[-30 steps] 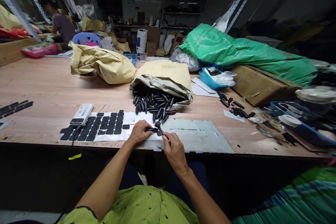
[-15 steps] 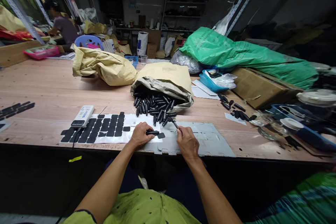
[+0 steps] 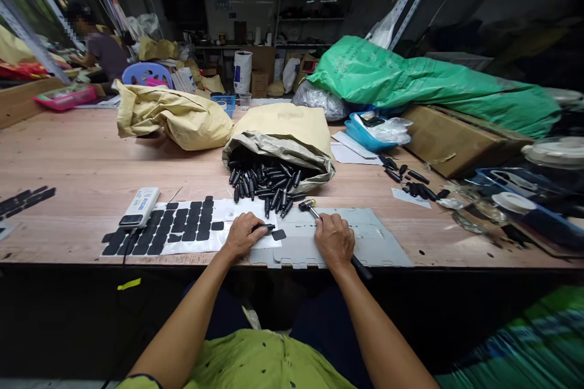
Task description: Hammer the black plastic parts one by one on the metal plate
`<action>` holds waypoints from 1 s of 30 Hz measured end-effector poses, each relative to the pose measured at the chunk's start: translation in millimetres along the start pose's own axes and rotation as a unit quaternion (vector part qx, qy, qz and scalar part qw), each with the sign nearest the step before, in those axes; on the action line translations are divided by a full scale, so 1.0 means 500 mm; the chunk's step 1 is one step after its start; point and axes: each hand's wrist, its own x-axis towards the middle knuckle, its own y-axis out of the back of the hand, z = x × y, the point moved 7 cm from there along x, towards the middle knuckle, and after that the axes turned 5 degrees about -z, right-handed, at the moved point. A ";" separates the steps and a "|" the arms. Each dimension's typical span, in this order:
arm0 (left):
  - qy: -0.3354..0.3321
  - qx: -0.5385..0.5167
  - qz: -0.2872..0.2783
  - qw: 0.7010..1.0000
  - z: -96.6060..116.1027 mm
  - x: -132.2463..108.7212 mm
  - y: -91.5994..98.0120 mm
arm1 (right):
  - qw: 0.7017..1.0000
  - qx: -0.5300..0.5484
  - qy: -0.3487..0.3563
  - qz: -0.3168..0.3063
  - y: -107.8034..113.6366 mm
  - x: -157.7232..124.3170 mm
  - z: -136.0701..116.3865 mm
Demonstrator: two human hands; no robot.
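Note:
In my right hand (image 3: pixel 335 239) is a small hammer (image 3: pixel 308 205), its yellowish-tipped head over the grey board (image 3: pixel 378 237) and its black handle end sticking out below my palm. My left hand (image 3: pixel 244 234) is closed on a black pen-like tube (image 3: pixel 264 227) that lies low at the board's left edge. Just right of its tip rests a dark rounded-square pad (image 3: pixel 278 234). Beyond both hands, many similar black tubes (image 3: pixel 260 181) spill from the mouth of a yellow sack (image 3: pixel 285 121). Rows of black pads (image 3: pixel 185 220) lie on a white sheet (image 3: pixel 221 209) to my left.
A white boxy device (image 3: pixel 140 206) with a cable sits at the left. Another yellow sack (image 3: pixel 176 118) lies behind it. Toward the right are loose black parts (image 3: pixel 415 188), a blue basket (image 3: pixel 367 134), a cardboard box (image 3: pixel 460 137) and a green sack (image 3: pixel 410 82). A person (image 3: pixel 104 51) sits far left.
My right hand has shifted right and slightly down, and the hammer now lies with its head showing yellow. My left hand stays near the same place, with the black tube tilted slightly.

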 end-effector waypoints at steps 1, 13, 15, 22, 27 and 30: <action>-0.003 0.003 -0.001 1.000 0.000 0.001 0.000 | 1.000 -0.001 0.001 -0.001 0.001 0.000 -0.001; -0.120 -0.061 -0.060 0.989 0.136 -0.121 -0.037 | 1.000 0.001 -0.004 -0.006 0.005 0.001 -0.004; -0.144 -0.067 -0.122 0.980 0.158 -0.161 -0.090 | 1.000 0.000 -0.005 -0.005 0.006 0.001 -0.004; -0.065 0.002 -0.276 0.959 0.109 -0.220 -0.260 | 1.000 0.003 -0.007 -0.008 0.005 0.002 -0.003; -0.134 -0.050 -0.196 0.970 0.171 -0.183 -0.195 | 1.000 0.000 -0.006 -0.010 0.003 0.002 -0.003; -0.101 -0.096 -0.025 0.990 0.179 -0.106 -0.105 | 1.000 -0.001 -0.008 -0.014 0.004 0.001 -0.004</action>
